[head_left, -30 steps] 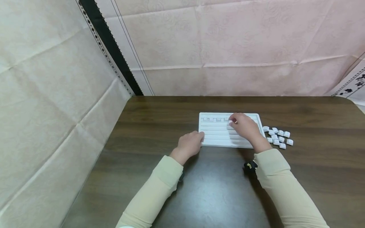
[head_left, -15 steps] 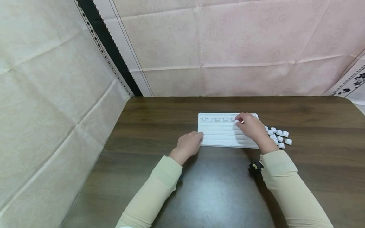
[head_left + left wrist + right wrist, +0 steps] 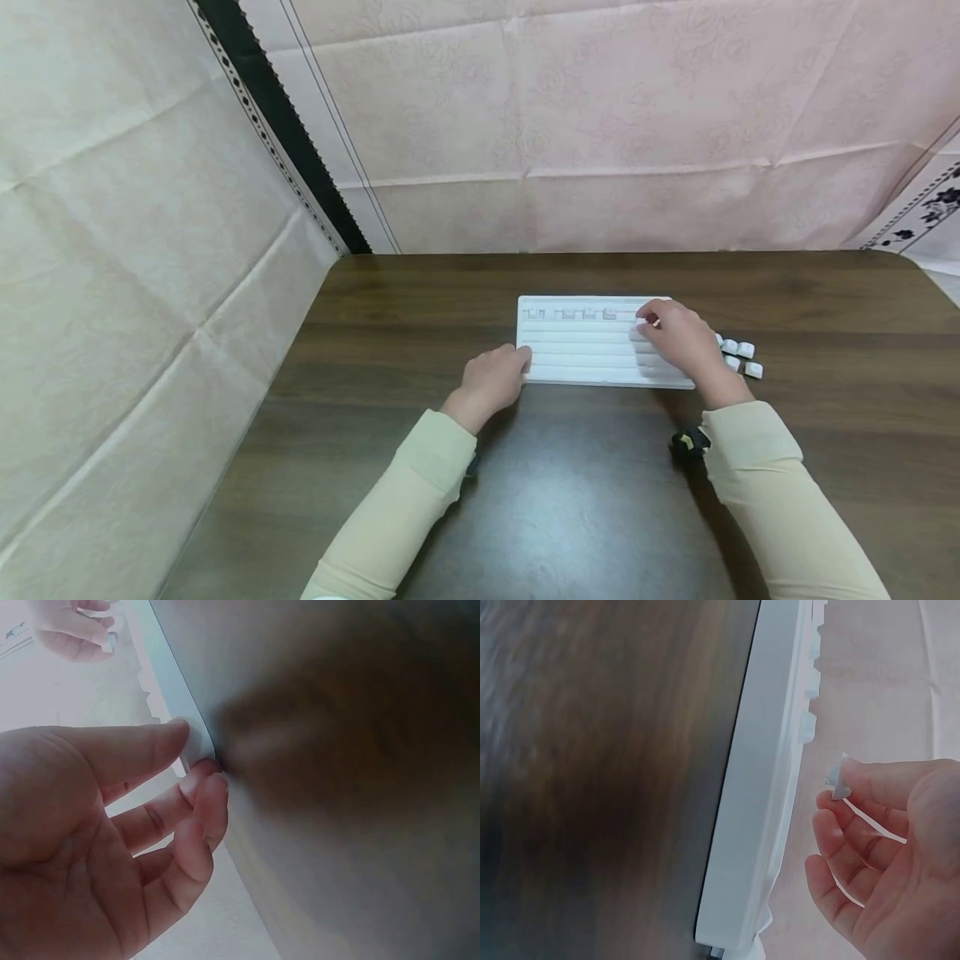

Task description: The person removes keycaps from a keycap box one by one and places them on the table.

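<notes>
Work on the white keyboard [image 3: 573, 354] looks, to us, like handling its caps one at a time along the top row; our right hand [image 3: 684, 340] pinches a small keycap [image 3: 840, 781] between thumb and forefinger, other fingers loosely bent, the cap raised just clear of the board; our left hand [image 3: 491, 379] grips the near left corner, thumb above. Next, we judge, calls for a light, level carry without dropping the cap, to its seat or to the loose keycaps [image 3: 745, 350] by the right edge; we cannot tell which. The keyboard sits lengthwise on the brown table [image 3: 577, 483], its top row showing grey outlines at left, its lower rows plain white ridges.
</notes>
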A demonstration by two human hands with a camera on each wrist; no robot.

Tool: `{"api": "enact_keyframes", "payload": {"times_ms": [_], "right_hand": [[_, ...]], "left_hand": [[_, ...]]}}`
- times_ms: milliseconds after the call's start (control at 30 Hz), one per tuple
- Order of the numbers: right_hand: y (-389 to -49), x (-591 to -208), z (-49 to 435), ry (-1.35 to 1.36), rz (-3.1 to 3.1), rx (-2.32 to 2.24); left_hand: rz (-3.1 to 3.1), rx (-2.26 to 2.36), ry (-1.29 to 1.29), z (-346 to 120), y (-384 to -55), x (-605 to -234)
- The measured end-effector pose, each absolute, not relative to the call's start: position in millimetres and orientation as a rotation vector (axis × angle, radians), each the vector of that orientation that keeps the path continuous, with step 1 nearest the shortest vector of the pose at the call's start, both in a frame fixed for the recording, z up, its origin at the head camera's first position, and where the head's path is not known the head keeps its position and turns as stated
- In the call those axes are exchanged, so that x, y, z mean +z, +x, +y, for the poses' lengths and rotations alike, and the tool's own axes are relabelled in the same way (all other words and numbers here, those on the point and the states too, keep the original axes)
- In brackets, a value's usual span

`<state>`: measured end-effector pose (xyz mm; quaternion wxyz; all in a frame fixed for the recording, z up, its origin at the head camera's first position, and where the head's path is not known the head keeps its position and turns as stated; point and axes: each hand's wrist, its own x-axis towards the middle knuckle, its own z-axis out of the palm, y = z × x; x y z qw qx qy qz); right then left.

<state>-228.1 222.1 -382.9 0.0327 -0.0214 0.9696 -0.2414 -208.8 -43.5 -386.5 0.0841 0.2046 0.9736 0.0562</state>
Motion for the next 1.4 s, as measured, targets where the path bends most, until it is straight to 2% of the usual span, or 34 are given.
{"api": "enact_keyframes", "payload": {"times_ms": [867, 1400], "right_hand": [[-214.0, -381.2, 263.9, 0.054, 3.046, -0.741], [-209.1, -393.7, 282.8, 0.006, 3.034, -0.651]], "left_hand": [[2.892, 0.195, 0.619, -45.2, -209.3, -386.2], [2.888, 0.196, 0.613, -45.0, -210.3, -388.4]]}}
